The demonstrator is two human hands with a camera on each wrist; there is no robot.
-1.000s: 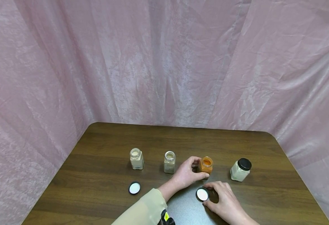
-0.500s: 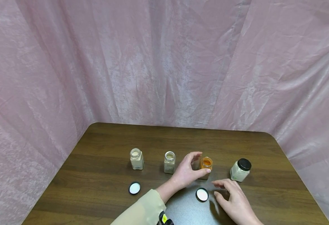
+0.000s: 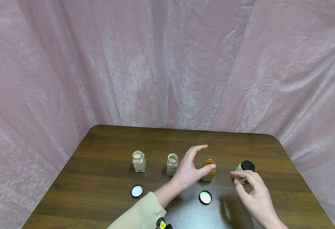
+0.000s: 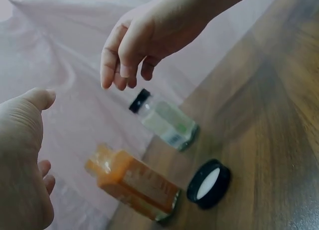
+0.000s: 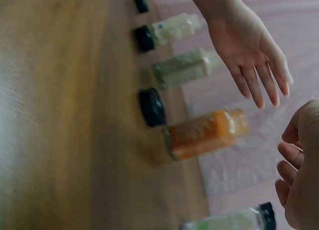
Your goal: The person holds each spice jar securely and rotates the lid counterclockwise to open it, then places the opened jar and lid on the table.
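My left hand (image 3: 188,171) is raised with thumb and fingers spread, holding nothing, and its thumb overlaps the uncapped jar of orange powder (image 3: 207,176) in the head view. That jar stands upright, its black lid (image 3: 205,197) lying white side up in front of it. On the right, my right hand (image 3: 254,194) has its fingers loosely bent, with nothing between them. Its fingertips come close to a jar of pale powder (image 4: 167,122) that wears a black cap (image 3: 248,166). From the head, the hand covers much of that jar's body.
Two uncapped jars of pale powder stand to the left, one at far left (image 3: 139,163) and another (image 3: 172,165) beside my left hand. A black lid (image 3: 137,190) lies before the far-left jar. Another lid (image 5: 144,38) shows in the right wrist view. Pink curtain (image 3: 167,63) hangs behind the table.
My right hand has let go of the lid and moved right, up to the capped jar. My left hand has released the orange jar, spreading its fingers and lifting away.
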